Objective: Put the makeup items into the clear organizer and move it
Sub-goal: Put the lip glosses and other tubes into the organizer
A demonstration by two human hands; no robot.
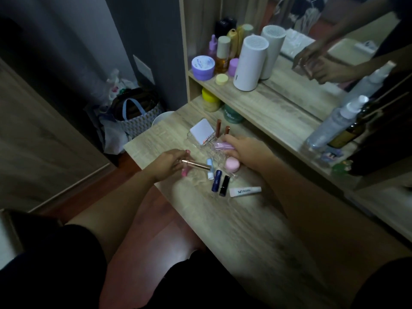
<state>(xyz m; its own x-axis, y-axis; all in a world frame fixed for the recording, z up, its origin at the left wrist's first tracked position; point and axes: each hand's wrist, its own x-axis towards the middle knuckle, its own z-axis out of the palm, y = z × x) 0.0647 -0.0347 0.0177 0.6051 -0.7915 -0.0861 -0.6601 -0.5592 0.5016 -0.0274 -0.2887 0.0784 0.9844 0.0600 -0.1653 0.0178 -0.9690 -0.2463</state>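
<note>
The clear organizer (196, 141) stands on the wooden desk, holding a white square compact (202, 131) and two brown lip tubes (223, 128). My right hand (245, 150) rests against the organizer, shut on a lilac tube (221, 145). My left hand (167, 162) grips a rose-gold tube (196, 164) just left of the organizer. On the desk lie a pale blue tube (209, 168), a round pink jar (231, 165), a dark blue lipstick (216, 181), a black lipstick (224, 185) and a white lip tube (245, 191).
A shelf (278, 108) behind the desk carries jars, bottles and a white cylinder (249, 63). A mirror stands on the right, with spray bottles (334, 123) before it. Bags (133, 117) sit on the floor left of the desk edge. My knees are below.
</note>
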